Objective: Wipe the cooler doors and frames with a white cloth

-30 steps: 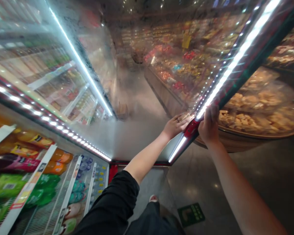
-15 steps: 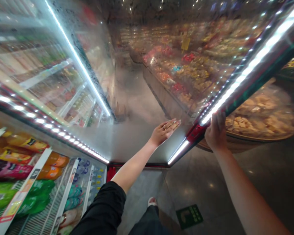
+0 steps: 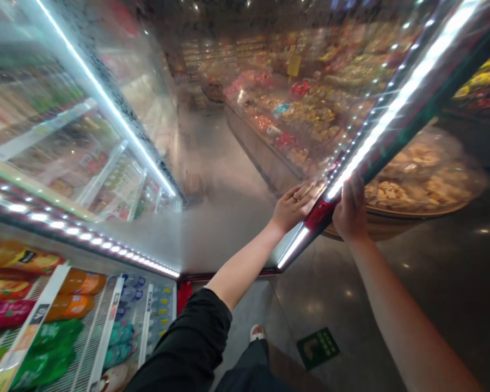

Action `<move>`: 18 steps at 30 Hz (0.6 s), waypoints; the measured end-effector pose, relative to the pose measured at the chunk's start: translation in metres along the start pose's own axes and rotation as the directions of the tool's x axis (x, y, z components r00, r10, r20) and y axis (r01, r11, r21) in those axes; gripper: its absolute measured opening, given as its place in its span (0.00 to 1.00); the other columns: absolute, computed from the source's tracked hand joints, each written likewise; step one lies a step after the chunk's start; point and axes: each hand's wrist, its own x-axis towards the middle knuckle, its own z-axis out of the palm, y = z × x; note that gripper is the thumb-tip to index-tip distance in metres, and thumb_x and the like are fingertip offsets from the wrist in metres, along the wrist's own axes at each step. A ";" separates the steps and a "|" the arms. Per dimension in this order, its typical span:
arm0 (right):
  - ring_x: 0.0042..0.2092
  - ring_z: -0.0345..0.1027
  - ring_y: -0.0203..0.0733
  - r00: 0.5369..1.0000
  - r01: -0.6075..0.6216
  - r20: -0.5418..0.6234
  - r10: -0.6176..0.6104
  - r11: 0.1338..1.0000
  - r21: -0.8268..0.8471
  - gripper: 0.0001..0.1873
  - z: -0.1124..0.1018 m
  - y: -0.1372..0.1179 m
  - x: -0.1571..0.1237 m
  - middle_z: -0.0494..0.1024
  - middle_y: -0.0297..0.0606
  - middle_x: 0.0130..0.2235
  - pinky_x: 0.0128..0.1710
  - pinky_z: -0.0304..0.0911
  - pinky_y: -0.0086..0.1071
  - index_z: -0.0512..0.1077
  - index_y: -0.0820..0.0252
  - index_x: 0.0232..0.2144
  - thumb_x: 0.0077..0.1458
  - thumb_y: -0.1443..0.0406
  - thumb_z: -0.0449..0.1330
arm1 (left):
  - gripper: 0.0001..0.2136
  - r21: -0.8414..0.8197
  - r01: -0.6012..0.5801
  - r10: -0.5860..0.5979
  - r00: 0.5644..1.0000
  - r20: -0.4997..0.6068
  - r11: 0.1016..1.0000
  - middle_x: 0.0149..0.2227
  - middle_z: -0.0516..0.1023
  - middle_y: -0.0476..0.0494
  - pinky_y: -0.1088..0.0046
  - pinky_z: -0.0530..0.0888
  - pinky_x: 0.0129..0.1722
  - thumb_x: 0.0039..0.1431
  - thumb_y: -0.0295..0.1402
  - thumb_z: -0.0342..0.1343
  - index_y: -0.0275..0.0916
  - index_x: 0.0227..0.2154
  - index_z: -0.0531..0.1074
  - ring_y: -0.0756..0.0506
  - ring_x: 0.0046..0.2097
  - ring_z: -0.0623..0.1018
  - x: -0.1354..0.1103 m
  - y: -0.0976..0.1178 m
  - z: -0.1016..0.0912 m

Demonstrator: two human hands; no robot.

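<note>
A glass cooler door [image 3: 228,228] stands swung out in front of me, fogged, with a bright light strip along its frame. My right hand [image 3: 351,212] has its fingers wrapped round the outer edge of the door frame [image 3: 320,212]. On the inner side, my left hand [image 3: 296,204], with a ring on one finger, is stretched out at the glass beside that lit edge. Its fingers are extended and hold nothing; whether the fingertips touch the frame I cannot tell.
Cooler shelves with orange bottles [image 3: 75,305], green bottles [image 3: 49,348] and water bottles [image 3: 133,288] lie at left. Beyond the door stand a rounded display [image 3: 416,190] of pale packaged food and a long bin [image 3: 257,152]. A green sign [image 3: 318,348] lies on the floor.
My left hand has moved right across the glass, up to the lit door edge near my right hand. My right hand still grips the frame. The view has shifted slightly.
</note>
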 end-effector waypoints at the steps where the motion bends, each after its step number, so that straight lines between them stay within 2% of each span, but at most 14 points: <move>1: 0.81 0.50 0.60 1.000 -0.018 0.015 0.018 1.000 -0.007 0.33 0.000 0.000 0.001 0.67 0.60 0.74 0.78 0.53 0.63 0.68 0.60 0.71 0.67 0.69 0.47 | 0.26 0.020 -0.039 0.038 0.999 0.021 0.999 0.75 0.70 0.48 0.65 0.69 0.78 0.79 0.24 0.45 0.42 0.75 0.67 0.45 0.77 0.66 0.001 0.003 0.004; 4: 0.79 0.57 0.57 0.997 -0.061 0.039 0.061 0.998 -0.017 0.31 -0.002 -0.001 0.003 0.71 0.59 0.71 0.78 0.54 0.60 0.71 0.60 0.67 0.64 0.71 0.50 | 0.23 0.090 -0.163 0.155 0.984 0.089 0.983 0.74 0.72 0.47 0.68 0.72 0.75 0.80 0.24 0.45 0.37 0.72 0.70 0.47 0.76 0.69 -0.015 0.003 0.012; 7: 0.79 0.57 0.52 0.996 -0.076 0.049 0.077 0.997 -0.019 0.31 -0.004 -0.002 0.004 0.72 0.59 0.71 0.78 0.54 0.56 0.72 0.61 0.66 0.63 0.73 0.50 | 0.22 0.141 -0.218 0.198 0.970 0.140 0.966 0.73 0.73 0.47 0.72 0.74 0.73 0.80 0.24 0.46 0.35 0.70 0.73 0.49 0.73 0.73 -0.051 -0.011 0.006; 10: 0.80 0.53 0.51 0.996 -0.079 0.048 0.079 0.997 -0.007 0.30 -0.007 -0.007 0.007 0.70 0.60 0.72 0.79 0.52 0.57 0.74 0.62 0.64 0.64 0.74 0.49 | 0.25 0.204 -0.156 0.132 0.983 0.127 0.967 0.73 0.72 0.45 0.73 0.74 0.72 0.78 0.24 0.50 0.38 0.74 0.67 0.48 0.72 0.75 -0.086 -0.031 -0.012; 12: 0.81 0.50 0.51 0.996 -0.077 0.043 0.077 0.997 0.007 0.30 -0.009 -0.012 0.009 0.68 0.60 0.74 0.79 0.51 0.57 0.75 0.62 0.63 0.64 0.75 0.48 | 0.28 0.236 -0.082 0.063 0.994 0.087 0.968 0.73 0.72 0.46 0.74 0.70 0.74 0.77 0.23 0.52 0.41 0.76 0.63 0.48 0.73 0.74 -0.097 -0.041 -0.025; 15: 0.81 0.50 0.49 0.997 -0.071 0.028 0.070 0.996 0.057 0.30 -0.011 -0.017 0.012 0.67 0.58 0.75 0.79 0.51 0.57 0.77 0.60 0.61 0.64 0.75 0.47 | 0.30 0.245 -0.030 0.017 0.998 0.055 0.969 0.74 0.72 0.47 0.73 0.68 0.76 0.76 0.23 0.52 0.44 0.78 0.59 0.47 0.74 0.73 -0.087 -0.043 -0.031; 18: 0.81 0.50 0.48 0.999 -0.037 0.008 0.037 0.994 0.105 0.28 -0.013 -0.021 0.014 0.67 0.58 0.75 0.79 0.50 0.57 0.76 0.59 0.62 0.67 0.73 0.47 | 0.29 0.216 -0.068 0.051 0.995 0.084 0.974 0.76 0.68 0.46 0.70 0.70 0.76 0.77 0.23 0.49 0.41 0.77 0.61 0.46 0.76 0.69 -0.056 -0.029 -0.019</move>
